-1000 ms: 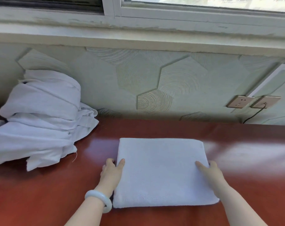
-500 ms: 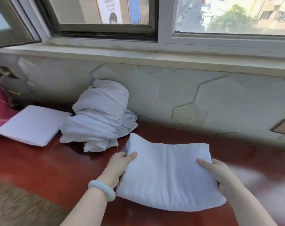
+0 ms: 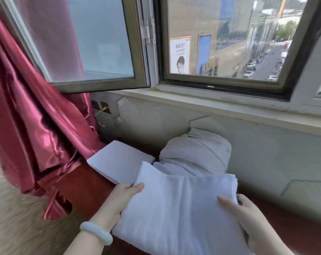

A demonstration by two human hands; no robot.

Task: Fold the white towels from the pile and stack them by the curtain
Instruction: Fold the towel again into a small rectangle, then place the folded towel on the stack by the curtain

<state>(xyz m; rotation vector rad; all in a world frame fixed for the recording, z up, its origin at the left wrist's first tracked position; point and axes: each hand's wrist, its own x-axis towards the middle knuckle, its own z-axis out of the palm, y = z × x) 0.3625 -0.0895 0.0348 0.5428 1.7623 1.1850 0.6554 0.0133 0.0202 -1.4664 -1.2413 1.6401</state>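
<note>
Head view: L hand [image 3: 125,195] & R hand [image 3: 247,214] each have a grip closed on the folded towel [image 3: 178,208], one per side edge. Thumbs lie on top; the fingers underneath are hidden. The towel is held just off the table [image 3: 277,208], far edge tipped up, in front of the pile [image 3: 196,155] and just right of the stack [image 3: 119,161]. The stack sits by the curtain [image 3: 36,135], which touches its left side.

Step, as I judge it: carry the towel left and set it on the stack.
- Keep both side edges pinched so the layers don't slip open.
- Keep it level and come in over the stack's near-right corner.
- Lower it flat, square the edges w/ the stack below, then let go.

Edges/room:
- The pile is tight against the stack's right side, so the towel could drag on it. Go over it, not through.
- The curtain hangs loose at left and its folds could get caught under the towel.
- An open window sash [image 3: 100,85] juts in above, but looks well clear of the stack.
- The table's near-left edge is close to the stack, so don't overshoot leftward.
- There's free table to the right.
</note>
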